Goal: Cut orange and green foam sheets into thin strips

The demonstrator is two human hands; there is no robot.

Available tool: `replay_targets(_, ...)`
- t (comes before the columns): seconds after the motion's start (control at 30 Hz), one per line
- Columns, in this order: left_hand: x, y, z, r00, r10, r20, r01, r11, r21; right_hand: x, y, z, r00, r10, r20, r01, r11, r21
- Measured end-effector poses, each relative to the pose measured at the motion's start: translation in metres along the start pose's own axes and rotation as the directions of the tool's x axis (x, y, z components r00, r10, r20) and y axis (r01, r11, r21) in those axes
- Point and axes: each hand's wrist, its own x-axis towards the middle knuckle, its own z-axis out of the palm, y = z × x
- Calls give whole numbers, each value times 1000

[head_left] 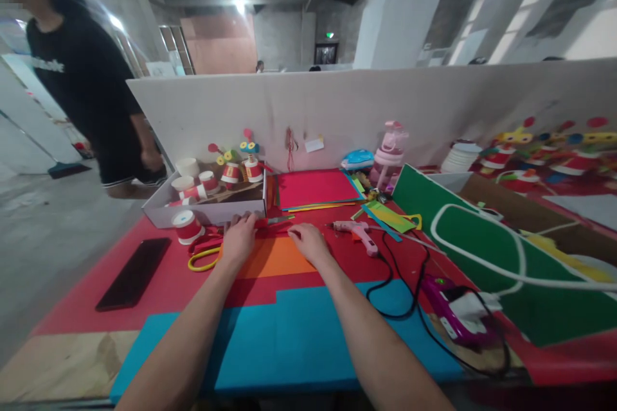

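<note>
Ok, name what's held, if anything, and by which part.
That can't be told: the left hand and right hand are at the orange paper, any grip too unclear.

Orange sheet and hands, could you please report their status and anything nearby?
Left hand and right hand at far side of orange sheet, grips unclear. Sheet flat on red surface. Yellow handle by left hand, pink glue gun near right.

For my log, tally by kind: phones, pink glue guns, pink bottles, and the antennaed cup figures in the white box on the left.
Phone: 1
Pink glue gun: 1
Pink bottle: 1
Cup figures in the white box: 2
Total: 5
</note>
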Motion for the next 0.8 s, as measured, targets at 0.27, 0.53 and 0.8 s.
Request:
replay_targets(0.27,-3,-46,-2,987,-156,39,155,988,26,-3,-6,-8,999,-8,32,9,999,-36)
replay_targets(0.53,1,-37,-20,982,138,131,-102,963,-250,-11,-8,-17,980,-63,186,66,998,-12)
replay_targets(0.8,-7,-19,-14,873,286,394,-174,939,-296,-13,-7,-20,962,-96,254,106,994,-25)
